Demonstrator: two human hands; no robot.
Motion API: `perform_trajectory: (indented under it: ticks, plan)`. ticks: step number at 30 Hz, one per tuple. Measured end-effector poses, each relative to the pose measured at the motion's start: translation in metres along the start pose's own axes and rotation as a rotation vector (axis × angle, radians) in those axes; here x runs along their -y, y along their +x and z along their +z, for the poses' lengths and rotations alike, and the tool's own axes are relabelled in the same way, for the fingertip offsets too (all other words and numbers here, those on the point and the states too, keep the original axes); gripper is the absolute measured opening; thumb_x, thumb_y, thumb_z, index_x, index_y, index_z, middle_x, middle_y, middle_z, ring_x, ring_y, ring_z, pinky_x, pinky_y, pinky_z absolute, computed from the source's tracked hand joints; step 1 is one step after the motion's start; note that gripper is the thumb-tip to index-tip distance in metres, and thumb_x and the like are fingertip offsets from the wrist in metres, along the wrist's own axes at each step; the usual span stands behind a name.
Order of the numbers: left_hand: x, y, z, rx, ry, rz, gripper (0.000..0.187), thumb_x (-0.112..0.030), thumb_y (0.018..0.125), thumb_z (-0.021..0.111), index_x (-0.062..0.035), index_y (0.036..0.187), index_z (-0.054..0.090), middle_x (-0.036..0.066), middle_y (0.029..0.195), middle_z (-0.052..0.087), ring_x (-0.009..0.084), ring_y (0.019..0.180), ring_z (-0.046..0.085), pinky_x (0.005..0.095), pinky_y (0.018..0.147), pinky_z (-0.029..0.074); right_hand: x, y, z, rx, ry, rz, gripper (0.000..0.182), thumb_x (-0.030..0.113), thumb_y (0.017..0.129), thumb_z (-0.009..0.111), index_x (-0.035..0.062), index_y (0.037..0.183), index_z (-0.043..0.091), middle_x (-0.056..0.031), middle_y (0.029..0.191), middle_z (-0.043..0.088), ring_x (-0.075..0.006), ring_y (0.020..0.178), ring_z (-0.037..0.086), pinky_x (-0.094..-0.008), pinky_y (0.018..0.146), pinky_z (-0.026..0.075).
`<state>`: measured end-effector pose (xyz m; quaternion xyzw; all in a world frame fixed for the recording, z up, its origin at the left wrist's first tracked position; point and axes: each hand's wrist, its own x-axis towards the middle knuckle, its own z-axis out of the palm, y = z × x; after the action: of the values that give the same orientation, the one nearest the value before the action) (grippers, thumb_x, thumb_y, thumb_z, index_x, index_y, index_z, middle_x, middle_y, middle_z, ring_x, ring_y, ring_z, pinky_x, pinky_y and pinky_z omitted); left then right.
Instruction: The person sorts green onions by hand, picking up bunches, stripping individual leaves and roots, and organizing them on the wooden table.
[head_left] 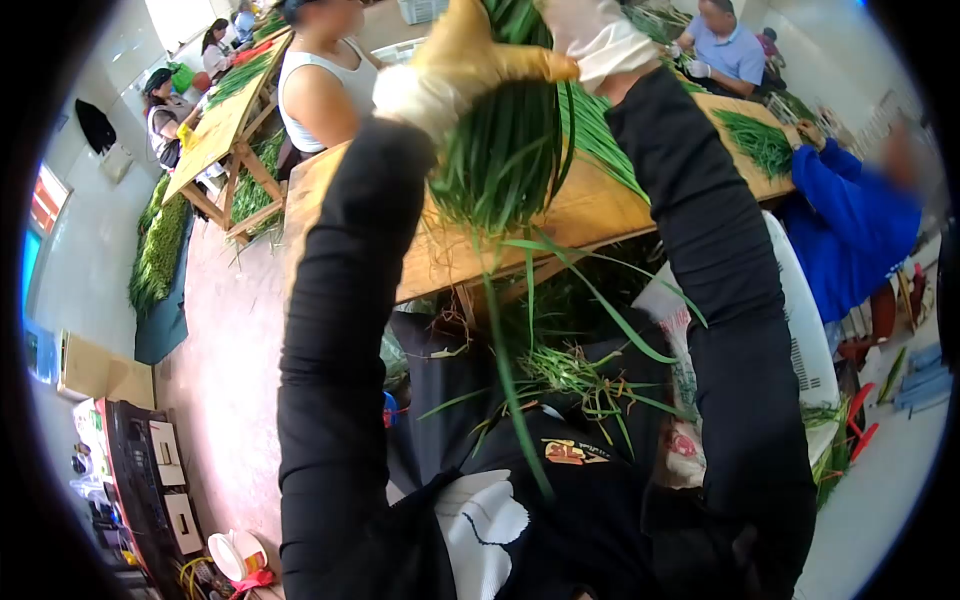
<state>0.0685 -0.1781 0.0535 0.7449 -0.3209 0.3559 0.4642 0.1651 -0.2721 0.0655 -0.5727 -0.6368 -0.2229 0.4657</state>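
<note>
Both my arms, in black sleeves, reach forward over the wooden table (610,222). My left hand (465,65), in a yellowish glove, is closed around a bunch of long green leaves (505,150). The leaf ends hang down over the near table edge, and a few long blades droop toward my lap. On the other side of the bunch is my right hand (598,38), in a whitish glove; its fingers are partly cut off by the top edge. More green stalks (600,135) lie on the table behind. Loose trimmings (565,375) rest on my lap.
A person in a white top stands at the left table edge. A person in blue (850,215) handles greens at the right. Others work farther back. A white basket (800,300) stands beside my right arm. A second wooden table (215,135) and a bucket (237,553) are left.
</note>
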Motion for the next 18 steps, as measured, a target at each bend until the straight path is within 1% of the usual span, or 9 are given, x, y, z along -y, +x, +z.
perform_trajectory:
  ticks: [3,5,9,10,11,13,14,16,18]
  plan:
    - [0.027,0.001,-0.003,0.103,-0.823,-0.597,0.096,0.004,0.058,0.074,-0.0045,0.128,0.008,0.01,0.111,0.04,0.0187,0.101,0.043,0.0277,0.081,0.043,0.034,0.002,-0.004,0.031,0.145,0.394,0.039,0.037,0.087,0.041,0.0058,0.107,0.054,-0.0081,0.102,0.058,-0.0159,0.093,0.052,-0.0295,0.081,0.032]
    - [0.036,-0.007,0.009,0.018,-0.339,-0.21,0.1,0.007,0.054,0.075,-0.0064,0.128,0.009,0.011,0.111,0.039,0.0162,0.094,0.045,0.0263,0.072,0.047,0.037,-0.003,0.003,0.055,0.045,0.454,0.041,0.04,0.087,0.04,0.0069,0.108,0.054,-0.0079,0.104,0.057,-0.0163,0.096,0.05,-0.031,0.085,0.028]
    - [-0.019,-0.001,0.014,-0.081,-0.087,-0.158,0.102,0.007,0.056,0.074,-0.0058,0.13,0.005,0.012,0.112,0.039,0.0163,0.091,0.047,0.0267,0.072,0.047,0.048,-0.001,-0.019,0.123,0.067,0.331,0.046,0.045,0.086,0.038,0.0091,0.111,0.053,-0.0077,0.109,0.055,-0.0169,0.103,0.048,-0.0342,0.093,0.018]
    - [-0.042,0.002,0.014,-0.037,-0.226,-0.272,0.111,-0.003,0.055,0.078,-0.0013,0.131,-0.004,0.013,0.114,0.039,0.0181,0.093,0.048,0.0271,0.074,0.046,0.05,0.001,-0.022,0.151,0.036,0.313,0.047,0.046,0.085,0.038,0.0097,0.111,0.052,-0.0077,0.11,0.055,-0.0171,0.104,0.047,-0.035,0.095,0.016]
    - [-0.026,0.002,0.009,-0.038,-0.223,-0.284,0.111,-0.003,0.055,0.078,-0.0013,0.131,-0.004,0.013,0.114,0.039,0.0181,0.093,0.048,0.0271,0.074,0.046,0.05,0.0,-0.021,0.167,-0.077,0.315,0.048,0.048,0.085,0.038,0.0103,0.112,0.052,-0.0076,0.111,0.055,-0.0172,0.106,0.046,-0.0357,0.097,0.013]
    - [0.027,-0.002,0.001,0.159,0.253,-0.305,0.123,-0.015,0.052,0.082,0.0014,0.13,-0.012,0.014,0.116,0.037,0.0192,0.098,0.046,0.0286,0.082,0.042,0.048,-0.006,-0.013,0.136,-0.389,0.364,0.052,0.051,0.084,0.038,0.0113,0.113,0.051,-0.0071,0.114,0.053,-0.0164,0.109,0.044,-0.0378,0.099,0.008]
    - [0.043,-0.016,0.008,0.026,-0.133,-0.349,0.068,-0.002,0.059,0.075,0.0007,0.114,0.034,0.008,0.095,0.055,0.0155,0.08,0.056,0.0276,0.071,0.047,0.053,-0.009,-0.012,0.107,-0.06,0.507,0.058,0.057,0.082,0.036,0.0114,0.115,0.05,-0.0076,0.119,0.05,-0.0183,0.112,0.042,-0.0363,0.1,0.006]
    - [0.031,-0.009,0.015,-0.009,-0.043,-0.314,0.06,-0.003,0.06,0.074,0.001,0.11,0.04,0.009,0.092,0.057,0.0164,0.078,0.057,0.0281,0.068,0.048,0.048,-0.008,-0.017,0.12,-0.16,0.458,0.056,0.053,0.08,0.043,0.01,0.114,0.05,-0.0071,0.116,0.052,-0.0186,0.108,0.044,-0.0349,0.099,0.012]
    - [0.023,-0.012,0.024,-0.085,0.205,-0.439,0.041,-0.008,0.061,0.073,-0.0019,0.098,0.054,0.009,0.086,0.06,0.0173,0.079,0.058,0.0287,0.07,0.047,0.06,-0.015,-0.018,0.112,0.492,0.519,0.048,0.031,0.073,0.066,0.0049,0.111,0.05,-0.0057,0.102,0.056,-0.0175,0.094,0.05,-0.0304,0.087,0.035]
